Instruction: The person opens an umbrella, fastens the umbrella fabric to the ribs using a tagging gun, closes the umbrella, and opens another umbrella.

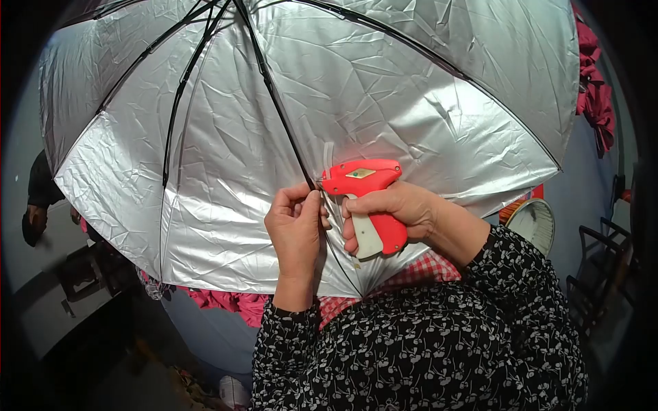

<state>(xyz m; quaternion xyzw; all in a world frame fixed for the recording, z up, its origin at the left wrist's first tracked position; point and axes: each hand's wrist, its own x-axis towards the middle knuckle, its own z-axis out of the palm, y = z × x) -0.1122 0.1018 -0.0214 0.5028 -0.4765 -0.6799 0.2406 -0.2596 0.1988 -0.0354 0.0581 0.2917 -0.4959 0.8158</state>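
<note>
In our right grip (406, 207) we held the red-and-white tagging gun (367, 183) just beside the black umbrella rib (290, 137), which our left grip (296, 220) pinched narrowly over the silver canopy (226, 144).

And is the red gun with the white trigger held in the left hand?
No, the right hand grips the red gun, while the left hand is at the black rib.
</note>
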